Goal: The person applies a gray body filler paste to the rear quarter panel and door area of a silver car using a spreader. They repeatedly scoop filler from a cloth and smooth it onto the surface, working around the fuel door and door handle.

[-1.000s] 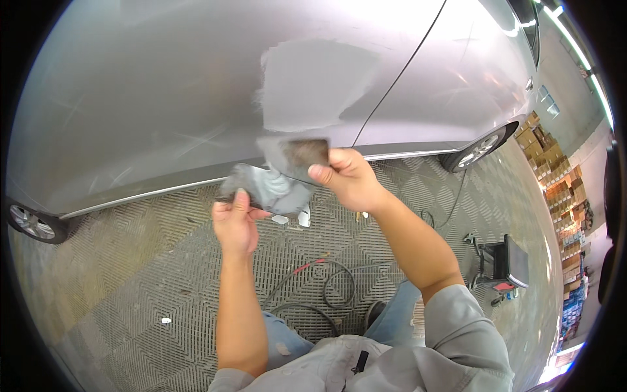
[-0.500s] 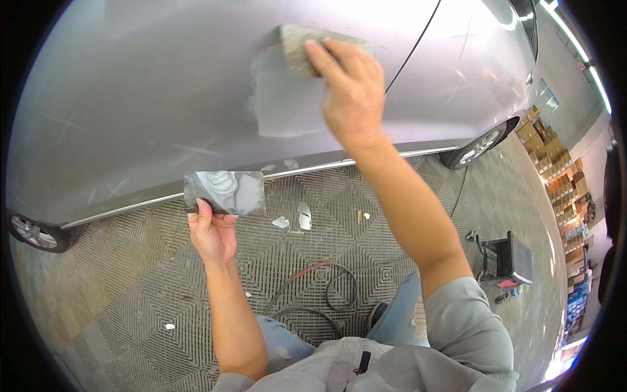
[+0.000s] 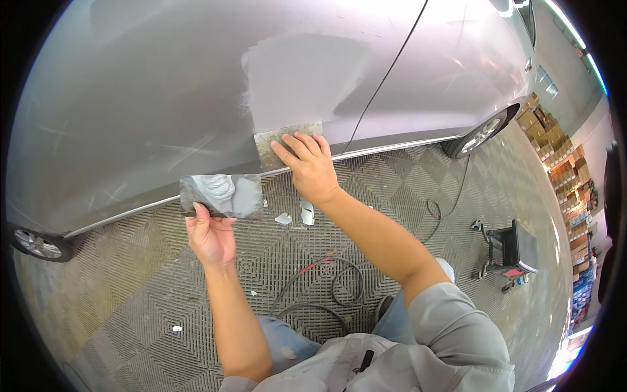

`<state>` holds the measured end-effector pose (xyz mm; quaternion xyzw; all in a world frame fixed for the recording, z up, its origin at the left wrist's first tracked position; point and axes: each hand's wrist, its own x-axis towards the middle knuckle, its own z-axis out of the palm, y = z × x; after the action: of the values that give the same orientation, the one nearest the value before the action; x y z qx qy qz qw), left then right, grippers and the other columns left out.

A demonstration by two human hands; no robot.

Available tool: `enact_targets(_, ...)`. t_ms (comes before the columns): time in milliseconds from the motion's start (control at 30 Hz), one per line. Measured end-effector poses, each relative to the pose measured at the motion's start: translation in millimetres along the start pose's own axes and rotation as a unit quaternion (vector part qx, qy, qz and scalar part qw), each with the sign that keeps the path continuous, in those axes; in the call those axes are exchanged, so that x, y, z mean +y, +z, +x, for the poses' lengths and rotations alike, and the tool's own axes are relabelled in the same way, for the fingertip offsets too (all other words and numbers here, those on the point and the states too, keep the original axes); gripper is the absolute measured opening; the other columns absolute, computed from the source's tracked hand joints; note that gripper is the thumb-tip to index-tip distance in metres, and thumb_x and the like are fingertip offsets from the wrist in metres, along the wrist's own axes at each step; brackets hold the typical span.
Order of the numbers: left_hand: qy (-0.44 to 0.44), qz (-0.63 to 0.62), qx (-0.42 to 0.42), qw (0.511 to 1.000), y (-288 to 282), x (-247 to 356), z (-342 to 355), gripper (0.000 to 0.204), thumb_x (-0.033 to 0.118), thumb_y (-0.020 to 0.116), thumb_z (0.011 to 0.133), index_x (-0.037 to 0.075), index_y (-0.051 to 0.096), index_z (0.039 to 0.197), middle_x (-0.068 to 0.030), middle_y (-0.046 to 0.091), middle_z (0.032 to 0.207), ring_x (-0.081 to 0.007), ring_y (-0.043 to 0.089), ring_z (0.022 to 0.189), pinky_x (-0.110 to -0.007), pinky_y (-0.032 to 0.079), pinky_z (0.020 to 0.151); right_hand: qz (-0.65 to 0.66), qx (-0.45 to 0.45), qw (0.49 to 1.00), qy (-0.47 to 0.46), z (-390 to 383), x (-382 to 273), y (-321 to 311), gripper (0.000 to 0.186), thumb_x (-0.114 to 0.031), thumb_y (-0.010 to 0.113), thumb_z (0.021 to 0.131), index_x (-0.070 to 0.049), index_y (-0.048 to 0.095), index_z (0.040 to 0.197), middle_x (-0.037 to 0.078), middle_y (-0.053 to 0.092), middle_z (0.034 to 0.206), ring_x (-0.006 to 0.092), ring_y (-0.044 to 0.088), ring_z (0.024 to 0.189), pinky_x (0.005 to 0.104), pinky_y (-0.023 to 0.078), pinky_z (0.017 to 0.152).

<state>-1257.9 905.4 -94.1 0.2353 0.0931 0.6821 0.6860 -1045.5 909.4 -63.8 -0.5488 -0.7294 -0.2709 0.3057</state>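
My left hand grips the near edge of a flat rectangular plate, thumb on top. A swirl of pale grey body filler lies on that plate. With my right hand I press a flat, stained spreader against the lower part of the car door, fingers spread across its face. Just above the spreader a broad smooth patch of grey filler covers the silver car door. The spreader's upper edge meets the lower end of this patch.
White scraps lie on the grated floor mat below the door. A dark hose coils near my feet. At the right stands a black wheeled stool; stacked cardboard boxes line the wall beyond the rear wheel.
My right hand has swept the spreader down and left, from the patch's top to its bottom edge. The filler patch now shows whole. My left hand and plate have barely shifted.
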Motion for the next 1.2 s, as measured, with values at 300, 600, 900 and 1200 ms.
enact_targets(300,-0.099,0.101,-0.052,0.989,17.5,-34.1,-7.4,0.021,0.012,0.052,0.09,0.002,0.054,0.109,-0.011,0.063,0.095,-0.0184,0.065,0.074,-0.029,0.059,0.054,0.658,-0.018,0.677,0.329,0.8,21.6,-77.4,0.022,-0.007,0.05,0.091,0.0,0.059,0.109,0.001,0.06,0.106,0.0087,0.054,0.095,0.0284,0.045,0.085)
enact_targets(600,-0.019,0.035,-0.026,0.999,28.5,-33.4,-5.3,0.022,0.014,0.048,0.092,0.0,0.053,0.109,-0.0136,0.063,0.095,-0.0212,0.065,0.076,-0.032,0.06,0.058,0.396,-0.203,0.866,0.228,-29.1,35.9,-110.1,0.025,-0.008,0.051,0.09,0.001,0.058,0.112,0.007,0.064,0.098,0.017,0.059,0.089,0.0311,0.047,0.082)
enact_targets(900,-0.132,0.112,-0.092,0.981,53.1,-71.0,-29.9,0.021,0.009,0.051,0.09,0.001,0.053,0.109,-0.012,0.063,0.096,-0.0209,0.066,0.077,-0.032,0.059,0.057,0.728,0.111,0.519,0.435,-66.8,61.7,-119.8,0.018,-0.01,0.047,0.092,-0.006,0.055,0.108,0.004,0.059,0.107,0.0153,0.057,0.098,0.0358,0.048,0.082)
enact_targets(1200,-0.127,0.139,-0.006,0.982,68.0,-93.2,-41.4,0.023,0.009,0.055,0.088,0.004,0.055,0.11,-0.009,0.064,0.096,-0.0188,0.065,0.074,-0.03,0.057,0.052,0.301,-0.205,0.898,0.247,-84.2,56.6,-141.5,0.013,-0.01,0.057,0.086,0.002,0.059,0.091,-0.004,0.054,0.063,0.0129,0.047,0.055,0.0292,0.042,0.054)
